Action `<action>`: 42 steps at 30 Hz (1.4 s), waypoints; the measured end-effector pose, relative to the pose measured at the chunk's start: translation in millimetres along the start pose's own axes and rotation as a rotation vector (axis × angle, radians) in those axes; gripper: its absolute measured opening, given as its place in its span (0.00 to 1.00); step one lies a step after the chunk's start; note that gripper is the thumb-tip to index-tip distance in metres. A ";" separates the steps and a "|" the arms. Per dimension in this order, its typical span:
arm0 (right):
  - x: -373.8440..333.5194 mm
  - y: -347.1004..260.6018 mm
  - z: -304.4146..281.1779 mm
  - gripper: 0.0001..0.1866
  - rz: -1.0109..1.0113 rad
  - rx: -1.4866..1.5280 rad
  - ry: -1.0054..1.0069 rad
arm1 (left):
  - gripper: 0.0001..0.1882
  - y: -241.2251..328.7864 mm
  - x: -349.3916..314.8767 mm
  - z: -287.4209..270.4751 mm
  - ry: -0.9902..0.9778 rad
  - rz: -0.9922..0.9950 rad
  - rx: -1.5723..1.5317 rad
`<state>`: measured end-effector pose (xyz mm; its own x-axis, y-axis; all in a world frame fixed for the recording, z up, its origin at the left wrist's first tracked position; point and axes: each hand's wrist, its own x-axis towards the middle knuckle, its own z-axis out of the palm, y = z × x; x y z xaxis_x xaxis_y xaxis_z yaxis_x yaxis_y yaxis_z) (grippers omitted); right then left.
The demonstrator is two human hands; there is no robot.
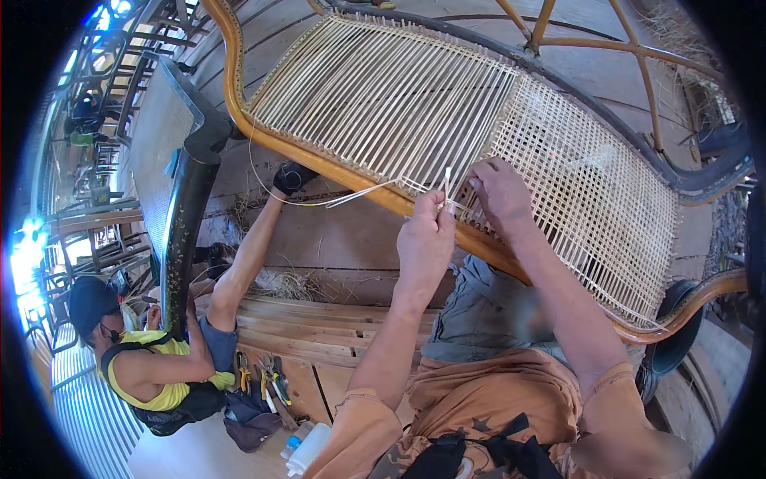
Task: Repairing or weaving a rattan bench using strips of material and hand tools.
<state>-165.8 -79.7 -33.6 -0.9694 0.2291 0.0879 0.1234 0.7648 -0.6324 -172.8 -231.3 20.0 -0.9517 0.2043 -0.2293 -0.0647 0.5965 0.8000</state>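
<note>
A curved wooden seat frame [319, 164] lies across in front of me, strung with pale cane. Its left part carries parallel cane strands [383, 92]; toward the right is a dense woven cane mesh [598, 160]. At the near rail my left hand [425, 239] pinches a cane strip, whose end sticks up above the fingers. From there a long loose cane strip [351, 197] trails left over the rail and loops upward. My right hand [504, 194] is just right of it, fingers curled down against the weave's edge; what its fingertips grip is hidden.
On the left, a person in a yellow top [163, 359] sits beside another dark-framed caned piece [187, 207]. Pliers and other hand tools [271, 383] lie on the wooden bench, near a white bottle [309, 449]. Cane scraps [299, 283] litter the floor.
</note>
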 end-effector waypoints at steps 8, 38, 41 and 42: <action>3.1 7.5 -2.2 0.08 0.036 0.099 -0.002 | 0.14 7.1 9.4 13.0 -0.082 -0.054 0.145; 4.0 20.5 5.8 0.12 0.100 0.318 0.075 | 0.15 32.8 27.4 24.3 -0.144 -0.050 0.475; 3.0 19.4 7.2 0.12 0.089 0.319 0.131 | 0.15 32.3 26.4 23.9 -0.144 -0.032 0.483; 3.1 19.0 7.5 0.12 0.086 0.322 0.143 | 0.15 31.9 26.1 23.8 -0.141 -0.009 0.478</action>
<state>-168.0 -68.9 -51.1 -0.9162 0.3835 0.1160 0.1081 0.5155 -0.8501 -192.6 -188.4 26.3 -0.8997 0.2809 -0.3339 0.1038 0.8811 0.4615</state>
